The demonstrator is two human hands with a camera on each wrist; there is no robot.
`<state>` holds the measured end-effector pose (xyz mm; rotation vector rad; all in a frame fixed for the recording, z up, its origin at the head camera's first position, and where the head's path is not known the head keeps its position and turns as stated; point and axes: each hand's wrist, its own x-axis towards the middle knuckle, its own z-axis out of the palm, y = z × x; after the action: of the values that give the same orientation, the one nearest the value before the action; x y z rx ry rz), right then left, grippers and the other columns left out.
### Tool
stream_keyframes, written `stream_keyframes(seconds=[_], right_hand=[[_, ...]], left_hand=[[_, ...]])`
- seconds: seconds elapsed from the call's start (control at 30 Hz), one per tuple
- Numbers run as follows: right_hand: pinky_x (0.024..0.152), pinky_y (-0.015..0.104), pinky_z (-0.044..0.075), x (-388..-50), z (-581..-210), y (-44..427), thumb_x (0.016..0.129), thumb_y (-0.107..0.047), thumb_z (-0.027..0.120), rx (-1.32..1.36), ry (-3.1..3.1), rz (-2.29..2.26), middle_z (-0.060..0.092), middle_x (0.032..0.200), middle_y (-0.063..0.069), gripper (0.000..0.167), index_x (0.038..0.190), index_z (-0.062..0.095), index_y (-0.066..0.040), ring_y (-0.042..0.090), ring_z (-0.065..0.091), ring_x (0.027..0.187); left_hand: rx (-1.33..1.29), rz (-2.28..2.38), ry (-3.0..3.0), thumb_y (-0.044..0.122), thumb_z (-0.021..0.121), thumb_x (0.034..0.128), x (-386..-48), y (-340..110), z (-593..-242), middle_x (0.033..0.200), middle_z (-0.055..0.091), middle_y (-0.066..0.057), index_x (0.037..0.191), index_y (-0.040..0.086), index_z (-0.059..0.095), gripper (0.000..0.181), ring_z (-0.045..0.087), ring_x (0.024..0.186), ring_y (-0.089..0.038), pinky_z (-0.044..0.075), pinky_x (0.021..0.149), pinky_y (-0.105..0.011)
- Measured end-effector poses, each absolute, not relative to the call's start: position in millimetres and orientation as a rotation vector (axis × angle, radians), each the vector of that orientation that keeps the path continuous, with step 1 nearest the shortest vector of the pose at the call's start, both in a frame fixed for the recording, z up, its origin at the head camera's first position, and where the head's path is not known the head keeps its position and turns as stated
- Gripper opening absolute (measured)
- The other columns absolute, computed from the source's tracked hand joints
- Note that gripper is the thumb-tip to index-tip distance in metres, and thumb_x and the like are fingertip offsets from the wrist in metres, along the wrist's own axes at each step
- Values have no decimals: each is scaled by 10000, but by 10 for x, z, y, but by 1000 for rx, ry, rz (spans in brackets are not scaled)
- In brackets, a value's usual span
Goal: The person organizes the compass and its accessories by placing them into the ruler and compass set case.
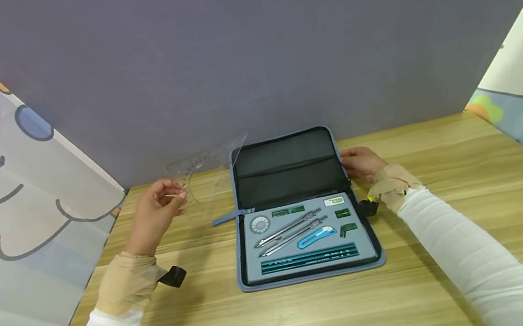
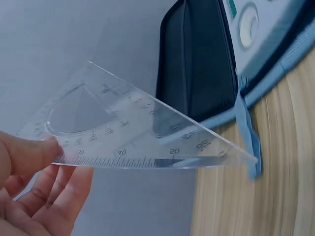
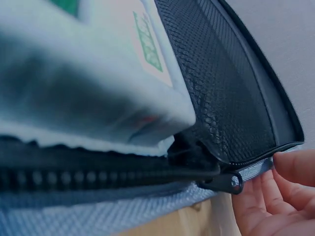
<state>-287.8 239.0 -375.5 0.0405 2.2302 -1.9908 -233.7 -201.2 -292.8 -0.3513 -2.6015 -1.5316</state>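
Observation:
My left hand (image 1: 154, 213) pinches a clear plastic set square (image 2: 142, 142) by one edge, thumb on one face and fingers behind. It is held above the table, left of an open blue zip case (image 1: 240, 267). Along the right side of the case's raised black lid (image 1: 289, 181), my right hand (image 1: 363, 163) grips the edge. In the right wrist view the thumb lies on the lid's rim, the fingers are underneath, and a black zip pull (image 3: 229, 183) hangs close by.
The case's grey tray (image 1: 250, 255) holds two compasses (image 1: 291, 229), a blue cutter (image 1: 316, 236), green pencils (image 1: 308, 258), a round white dial (image 1: 260, 224), an eraser (image 1: 334, 202) and small green pieces. A blue strap (image 1: 226, 218) sticks out left. A grey wall (image 1: 275, 54) stands behind the wooden table (image 1: 315, 318).

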Motion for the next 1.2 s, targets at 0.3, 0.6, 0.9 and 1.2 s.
stream_keyframes(seconds=[0.3,0.6,0.9,1.2], right_hand=[[643,171,463,-2870,-3707,2378,958,3,427,41,2191,-2090,524,787,-75,207,1147,429,87,10,522,690],[641,175,453,-2824,-3657,2418,942,48,449,-56,2293,-2107,507,825,-66,110,1051,441,30,20,496,718],[676,188,467,-2717,-3630,2473,928,80,445,-119,2432,-2039,506,869,-63,142,1063,428,41,27,501,764],[667,174,460,-2668,-3699,2539,921,96,449,-197,2357,-2187,500,866,-69,180,1027,472,-47,40,493,761]], left_hand=[[-399,-1673,-2458,56,576,925,-2401,-1694,-2908,982,546,-66,1074,-52,499,200,567,826,-88,542,711,-272],[-432,-1690,-2325,4,577,911,-2475,-1435,-2853,966,564,-117,1034,-7,511,140,576,818,-140,549,706,-306],[-518,-1769,-2108,-45,535,917,-2531,-1165,-2786,945,548,-56,1021,-31,477,120,564,831,-171,535,717,-274],[-624,-1750,-1985,-53,544,907,-2638,-911,-2785,946,569,-52,984,-29,508,88,574,868,-283,545,731,-308]])
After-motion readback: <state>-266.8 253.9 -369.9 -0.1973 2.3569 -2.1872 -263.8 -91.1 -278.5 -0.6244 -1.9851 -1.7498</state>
